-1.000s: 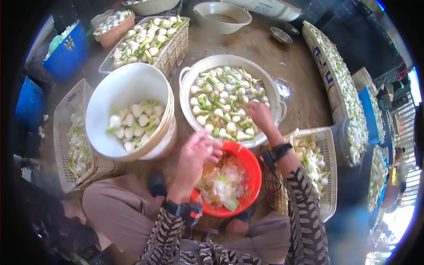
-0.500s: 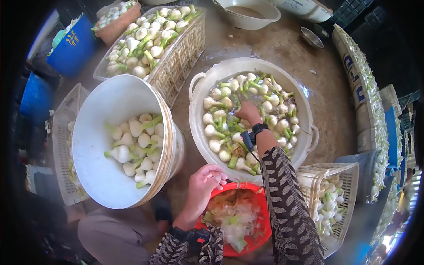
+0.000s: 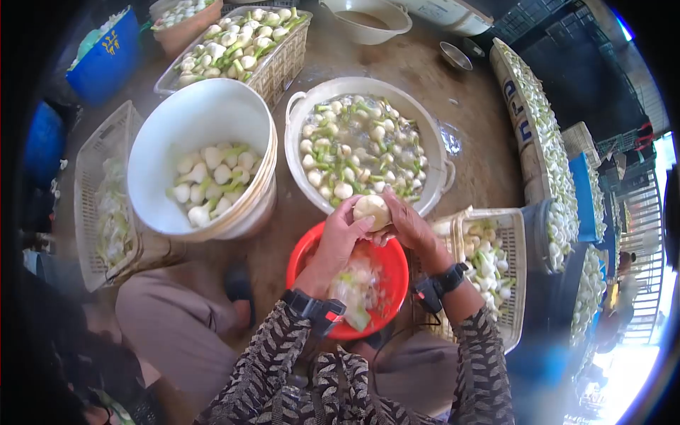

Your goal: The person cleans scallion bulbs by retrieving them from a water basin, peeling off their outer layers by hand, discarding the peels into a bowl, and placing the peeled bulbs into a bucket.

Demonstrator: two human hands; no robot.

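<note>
A round, pale garlic bulb (image 3: 371, 211) is between my two hands, above the near rim of the white basin. My left hand (image 3: 337, 235) grips it from the left, with the thumb lying across its lower side. From the right, my right hand (image 3: 414, 228) closes on the same bulb, its fingers partly hidden behind it. The white basin (image 3: 296, 152) holds water with many green-stemmed bulbs floating in it. Beneath my hands stands a red tub (image 3: 398, 278) with papery peelings (image 3: 354, 283) inside.
A tall white bucket (image 3: 159, 138) of cleaned bulbs stands to the left. Crates of bulbs stand at the back, such as the heaped crate (image 3: 287, 64), and at the right, the smaller crate (image 3: 511, 283). A crate of peelings (image 3: 91, 205) sits far left.
My right hand has come out of the basin water and back toward me. Both hands now meet around a garlic bulb. The view has shifted, showing more of my lap.
</note>
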